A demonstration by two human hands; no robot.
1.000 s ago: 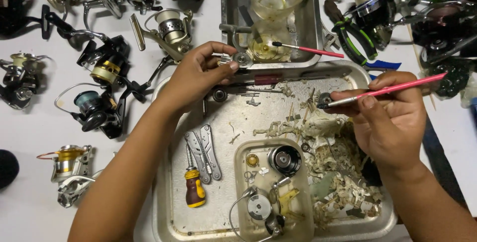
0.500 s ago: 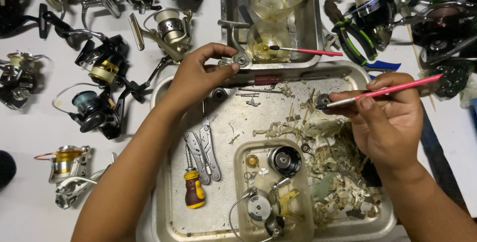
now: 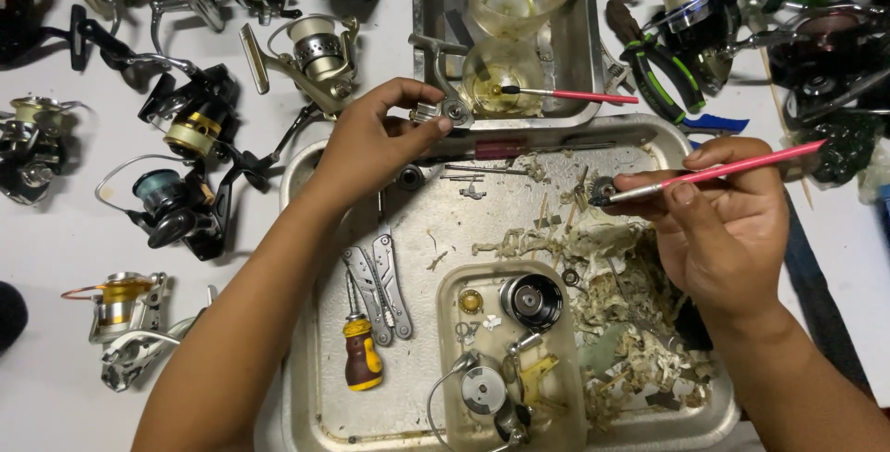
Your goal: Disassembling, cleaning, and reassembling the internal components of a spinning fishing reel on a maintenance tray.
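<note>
The reel is well into being stripped down — its loose pieces lie spread about, and cleaning is under way, as far as one can judge. The left hand [image 3: 375, 141] pinches a small metal reel part [image 3: 445, 111] between thumb and fingertips, lifted above the far edge of the metal tray [image 3: 315, 341]. The right hand [image 3: 728, 225] grips a pink-handled brush [image 3: 714, 174] like a pen, its tip touching a small gear [image 3: 603, 188] pinched in the same hand's fingertips. Below that hand lies a heap of soiled paper scraps [image 3: 621, 322], which suggests much wiping is done. Nearer the person, between the two forearms, a clear plastic dish [image 3: 450, 322] holds a black spool [image 3: 531, 301] and other parts — none yet reassembled. A folding multi-tool [image 3: 380, 285] and a stubby screwdriver [image 3: 362, 355] lie beside the left forearm. Several whole reels [image 3: 185, 127] wait on the surface beyond the left hand.
</note>
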